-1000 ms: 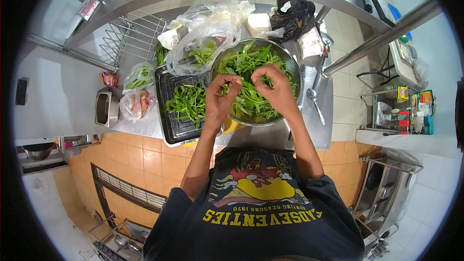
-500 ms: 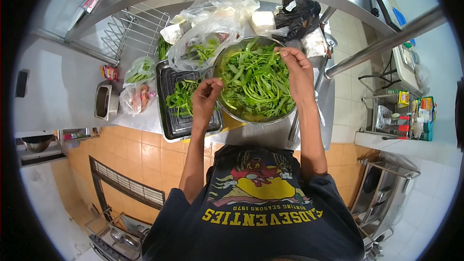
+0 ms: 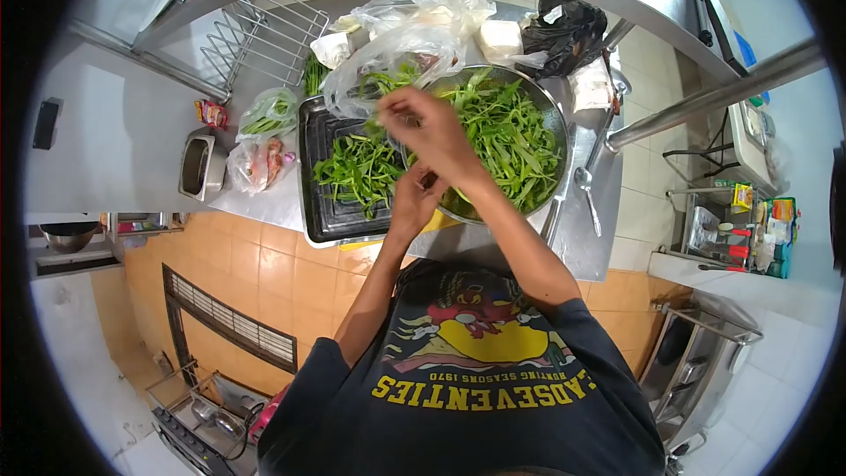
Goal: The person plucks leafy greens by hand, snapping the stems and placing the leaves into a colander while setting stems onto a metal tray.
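A round metal strainer (image 3: 565, 143) full of leafy green stems (image 3: 515, 137) stands in front of me. To its left lies a black ribbed tray (image 3: 319, 227) with a smaller heap of greens (image 3: 357, 169) in it. My right hand (image 3: 429, 134) has crossed to the left, over the gap between strainer and tray, its fingers curled and slightly blurred. Just below it, at the strainer's near left rim, my left hand (image 3: 416, 203) is closed with the fingertips together. What either hand pinches is too small or hidden to make out.
Behind the tray sits a clear plastic bag (image 3: 352, 79) with greens. A black plastic bag (image 3: 564, 35) and a white block (image 3: 500, 40) are at the back. Bagged food (image 3: 257, 165) and a metal container (image 3: 203, 167) stand left. A spoon (image 3: 589, 198) lies right, near a steel post (image 3: 705, 97).
My right hand has moved left from the strainer's far right rim to above its left side. My left hand has shifted right and nearer to my body. The view has turned slightly.
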The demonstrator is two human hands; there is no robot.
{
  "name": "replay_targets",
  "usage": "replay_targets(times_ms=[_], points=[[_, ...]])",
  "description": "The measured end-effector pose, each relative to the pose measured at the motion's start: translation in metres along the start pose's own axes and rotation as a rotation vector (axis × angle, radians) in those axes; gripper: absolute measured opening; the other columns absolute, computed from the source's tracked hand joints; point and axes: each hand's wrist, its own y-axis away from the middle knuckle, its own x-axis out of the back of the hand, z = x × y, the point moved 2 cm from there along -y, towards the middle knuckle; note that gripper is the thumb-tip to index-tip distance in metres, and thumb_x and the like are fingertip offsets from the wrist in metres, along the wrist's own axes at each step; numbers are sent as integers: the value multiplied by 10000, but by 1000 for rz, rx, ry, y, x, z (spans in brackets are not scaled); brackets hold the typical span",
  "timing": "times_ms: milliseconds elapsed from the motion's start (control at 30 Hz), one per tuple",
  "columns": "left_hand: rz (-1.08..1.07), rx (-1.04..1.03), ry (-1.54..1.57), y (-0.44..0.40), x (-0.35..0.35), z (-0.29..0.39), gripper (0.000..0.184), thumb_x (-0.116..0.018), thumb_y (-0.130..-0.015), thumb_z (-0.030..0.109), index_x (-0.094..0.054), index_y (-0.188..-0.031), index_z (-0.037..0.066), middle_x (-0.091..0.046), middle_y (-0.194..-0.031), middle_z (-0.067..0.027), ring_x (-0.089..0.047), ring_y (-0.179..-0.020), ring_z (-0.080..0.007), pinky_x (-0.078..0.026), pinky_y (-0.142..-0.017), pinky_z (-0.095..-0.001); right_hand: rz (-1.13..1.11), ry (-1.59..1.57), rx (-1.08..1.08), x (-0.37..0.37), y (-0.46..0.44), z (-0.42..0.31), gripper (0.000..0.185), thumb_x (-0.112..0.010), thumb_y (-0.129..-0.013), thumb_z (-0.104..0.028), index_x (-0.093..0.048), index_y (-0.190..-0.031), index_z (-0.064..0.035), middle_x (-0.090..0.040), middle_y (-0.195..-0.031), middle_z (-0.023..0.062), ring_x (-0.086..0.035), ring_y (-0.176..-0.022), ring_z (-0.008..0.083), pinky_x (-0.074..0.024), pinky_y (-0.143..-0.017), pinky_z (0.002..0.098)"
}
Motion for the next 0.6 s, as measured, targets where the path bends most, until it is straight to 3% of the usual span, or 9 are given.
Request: replay_targets(times_ms=[67,133,200,533,600], points=[[-1,-81,38,0,2,-6,193,-639,-878,46,-606,-1038,-56,-649,-914,-45,-583,-830,-104,-476,-750,-265,-111,150,84,-23,-2,3,231,-674,-909,-173,-665,-1085,-24,-711,-1031,85,-660,-940,166,-510,-839,305],[10,-118,99,-1,4,-12,248,-610,-853,34,-578,-1070,-82,-670,-975,-98,-621,-908,-161,-494,-793,-320,-137,125,30,-32,-6,9,235,-663,-914,-182,-673,-1099,-38,-711,-1062,86,-664,-947,177,-510,-843,307],[18,-58,107,0,5,-15,241,-618,-878,42,-575,-1087,-69,-669,-981,-90,-619,-912,-151,-492,-800,-310,-178,92,-70,-29,-7,9,238,-651,-922,-186,-691,-1110,-46,-713,-1086,88,-665,-959,172,-507,-855,302],[77,42,311,-19,-1,23,194,-671,-943,146,-583,-1050,11,-650,-921,-17,-581,-808,-82,-482,-766,-246,254,155,-126,90,40,-2,199,-599,-962,-129,-701,-1092,-19,-722,-986,66,-646,-944,116,-484,-848,261],[80,66,299,-23,-2,32,196,-665,-947,149,-579,-1053,9,-652,-914,-20,-586,-815,-83,-491,-777,-246,278,295,-138,106,54,0,200,-604,-961,-134,-699,-1092,-16,-715,-971,60,-640,-939,113,-480,-849,260]])
